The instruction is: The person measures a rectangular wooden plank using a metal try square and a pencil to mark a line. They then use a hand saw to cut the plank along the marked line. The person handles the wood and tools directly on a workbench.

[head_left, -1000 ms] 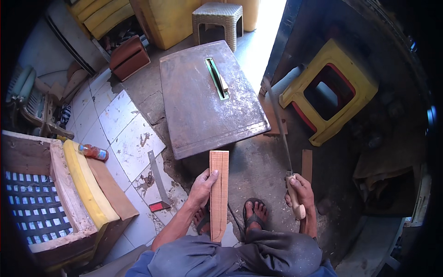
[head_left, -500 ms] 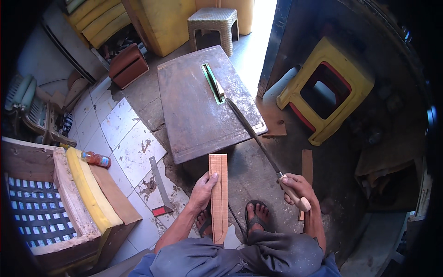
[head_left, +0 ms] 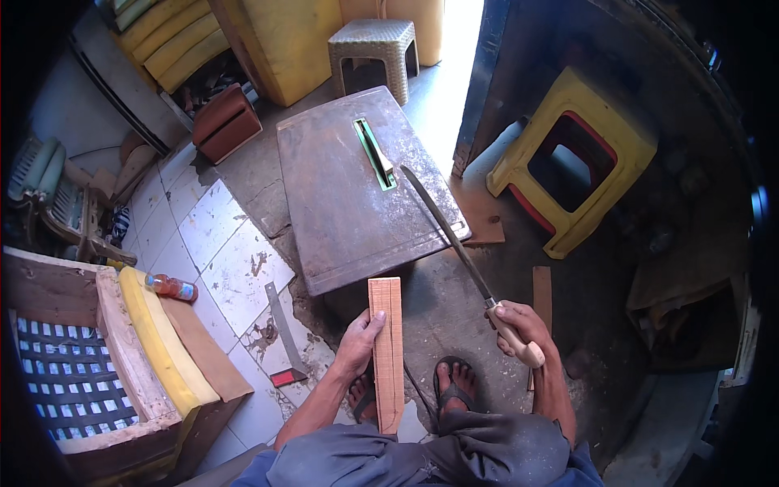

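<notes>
My left hand (head_left: 357,345) is closed round the left edge of a short wooden board (head_left: 388,357), its thumb on the face. The board stands on end between my knees, with pencil-like lines and a slanted lower corner. In my right hand (head_left: 526,326) is a machete (head_left: 451,234), gripped by its pale wooden handle. Its long dark blade points away and to the left, over the worn saw table (head_left: 324,219). The tip appears close to the slot with a green rim (head_left: 388,180); whether it touches cannot be told.
A try square (head_left: 284,337) lies on the tiles at left, near a wooden seat frame (head_left: 138,357) with woven straps and a bottle (head_left: 172,287). Behind the table stands a woven-pattern stool (head_left: 373,34). A yellow stool (head_left: 519,154) is at right, above a wood strip (head_left: 542,300).
The whole view has shifted slightly. Both hands keep their holds, and the board and machete stay nearly in place.
</notes>
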Tool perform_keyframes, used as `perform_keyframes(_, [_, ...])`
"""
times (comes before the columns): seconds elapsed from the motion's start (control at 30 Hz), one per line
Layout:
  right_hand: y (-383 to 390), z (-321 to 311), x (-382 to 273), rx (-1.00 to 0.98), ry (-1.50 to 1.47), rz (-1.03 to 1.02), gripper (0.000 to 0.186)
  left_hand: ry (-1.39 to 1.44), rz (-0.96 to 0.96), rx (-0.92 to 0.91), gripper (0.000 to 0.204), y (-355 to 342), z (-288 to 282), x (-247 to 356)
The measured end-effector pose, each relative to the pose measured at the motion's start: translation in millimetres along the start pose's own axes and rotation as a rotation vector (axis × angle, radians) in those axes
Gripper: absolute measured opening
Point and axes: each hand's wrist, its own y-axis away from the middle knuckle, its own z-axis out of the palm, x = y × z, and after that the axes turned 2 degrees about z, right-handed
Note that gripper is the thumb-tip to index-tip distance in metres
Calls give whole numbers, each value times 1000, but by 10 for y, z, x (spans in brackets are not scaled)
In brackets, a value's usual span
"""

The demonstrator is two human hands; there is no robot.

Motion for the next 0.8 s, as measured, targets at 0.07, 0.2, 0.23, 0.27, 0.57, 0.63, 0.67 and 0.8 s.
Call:
perform_keyframes(0.07, [20,-30,-7,10,-2,19,42,-4,-1,-5,44,-7,-8,-18])
perform_keyframes(0.2, [35,-40,-42,12,18,46,43,-3,1,-5,45,-4,-29,-29])
perform_keyframes(0.23, [17,-48,-61,4,28,47,43,-9,3,-3,45,0,-37,-29])
perform_keyframes(0.27, [33,-65,-79,5,37,44,43,-4,1,-6,45,-7,-23,-27])
perform_keyframes(0.57, [-174,-125,-73,-10,55,12,38,-4,-7,-4,45,-9,-29,-28])
perform_keyframes(0.63, [-201,-37,-53,45,-36,-36,38,7,1,-12,45,-19,-27,-46])
perform_keyframes(0.67, [-232,0,-47,64,-85,-61,38,-1,-3,-5,45,-4,-16,-22])
perform_keyframes(0.8, [-118,-49,-109,10,-19,-20,41,-8,-10,14,46,52,35,46])
